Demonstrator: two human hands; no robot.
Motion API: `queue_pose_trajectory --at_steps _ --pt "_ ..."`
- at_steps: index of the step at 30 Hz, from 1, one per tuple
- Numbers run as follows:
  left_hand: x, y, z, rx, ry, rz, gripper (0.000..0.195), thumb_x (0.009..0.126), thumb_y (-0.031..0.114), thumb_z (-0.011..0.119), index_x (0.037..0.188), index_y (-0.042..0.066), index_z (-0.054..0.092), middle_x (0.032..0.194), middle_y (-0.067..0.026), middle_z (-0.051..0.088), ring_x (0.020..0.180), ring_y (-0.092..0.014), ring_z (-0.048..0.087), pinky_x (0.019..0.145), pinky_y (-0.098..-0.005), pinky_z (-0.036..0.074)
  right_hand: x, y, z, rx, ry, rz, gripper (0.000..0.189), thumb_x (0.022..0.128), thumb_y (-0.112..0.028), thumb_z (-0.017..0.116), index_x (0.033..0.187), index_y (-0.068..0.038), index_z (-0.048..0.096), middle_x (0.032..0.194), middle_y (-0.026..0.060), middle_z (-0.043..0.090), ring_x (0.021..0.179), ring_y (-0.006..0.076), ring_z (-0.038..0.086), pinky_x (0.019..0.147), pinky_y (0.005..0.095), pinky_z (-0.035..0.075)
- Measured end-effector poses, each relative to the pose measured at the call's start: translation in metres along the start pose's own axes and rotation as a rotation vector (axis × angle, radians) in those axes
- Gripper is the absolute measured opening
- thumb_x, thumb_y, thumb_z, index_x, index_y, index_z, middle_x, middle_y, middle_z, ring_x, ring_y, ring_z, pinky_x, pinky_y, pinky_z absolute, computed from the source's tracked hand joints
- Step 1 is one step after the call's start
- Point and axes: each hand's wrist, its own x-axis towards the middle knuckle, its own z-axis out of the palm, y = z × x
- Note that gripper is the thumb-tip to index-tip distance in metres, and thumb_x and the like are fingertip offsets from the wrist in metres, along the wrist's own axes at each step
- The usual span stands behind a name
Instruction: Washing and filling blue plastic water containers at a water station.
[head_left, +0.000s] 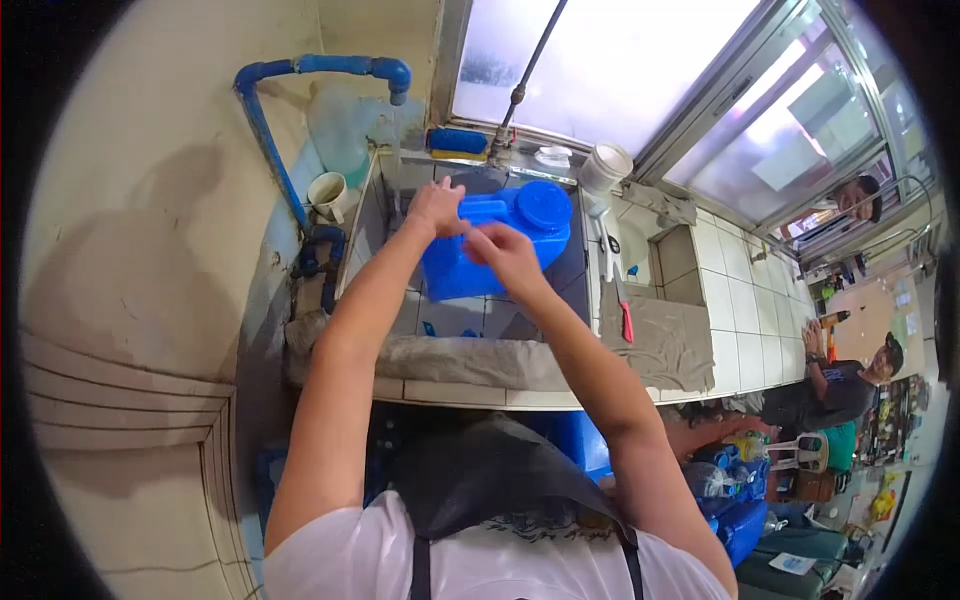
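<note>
A blue plastic water jug (480, 262) with a ribbed screw cap (544, 205) sits in the tiled sink basin (450, 315). My left hand (439, 206) is at the handle end of the jug, fingers spread over its top left edge; whether it grips anything is not clear. Close beside it, my right hand (499, 247) is over the jug's near upper side, blurred, with fingers bent. What its fingertips touch cannot be told. Water runs from the blue pipe spout (398, 96) at the basin's left side. Small blue pieces (429, 328) lie on the basin floor.
A mug (328, 193) stands left of the basin, a blue brush (457, 140) behind it. To the right are a white tub (606, 165), scissors (613, 244), a red-handled knife (625, 315) and a grey cloth (660, 337). Another person (847, 382) stands at the far right; someone else shows at the window.
</note>
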Motion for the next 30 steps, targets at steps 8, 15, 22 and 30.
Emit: queue_pose_trajectory --at_steps 8,15,22,30 --pt "-0.033 -0.007 -0.014 0.141 -0.372 -0.167 0.069 0.074 0.056 0.064 0.124 0.009 0.062 0.118 -0.0159 0.065 0.107 -0.028 0.064 0.091 -0.0388 0.052 0.160 -0.051 0.104 0.371 -0.103 0.165 0.024 0.083 -0.025 0.073 0.073 -0.005 0.063 0.065 0.0031 0.060 0.055 0.0137 0.055 0.048 0.0296 0.044" --pt "-0.052 -0.025 -0.031 -0.608 -0.662 -0.591 0.065 0.085 0.060 0.055 0.099 -0.002 0.068 0.099 -0.0206 0.069 0.073 -0.030 0.071 0.064 -0.0431 0.057 0.172 -0.079 0.100 0.151 -0.445 0.173 0.045 0.090 -0.043 0.060 0.063 -0.007 0.060 0.057 0.0070 0.055 0.045 0.0167 0.051 0.042 0.0340 0.042" --pt "-0.025 -0.068 -0.069 0.003 0.215 -0.039 0.054 0.075 0.048 0.072 0.105 0.003 0.067 0.111 -0.0219 0.063 0.105 -0.037 0.060 0.092 -0.0466 0.048 0.101 0.032 0.005 -0.878 -0.432 -0.077 0.092 0.064 -0.074 0.071 0.119 -0.001 0.062 0.117 0.0233 0.063 0.101 0.0348 0.065 0.088 0.0441 0.051" --pt "-0.008 -0.075 -0.021 -0.146 0.119 0.032 0.066 0.077 0.037 0.070 0.137 0.020 0.048 0.144 -0.0185 0.038 0.133 -0.039 0.035 0.110 -0.0489 0.030 0.043 0.057 0.026 -0.613 -0.167 -0.088 0.069 0.076 -0.032 0.065 0.136 -0.007 0.046 0.100 0.0215 0.067 0.094 0.0394 0.063 0.082 0.0489 0.049"
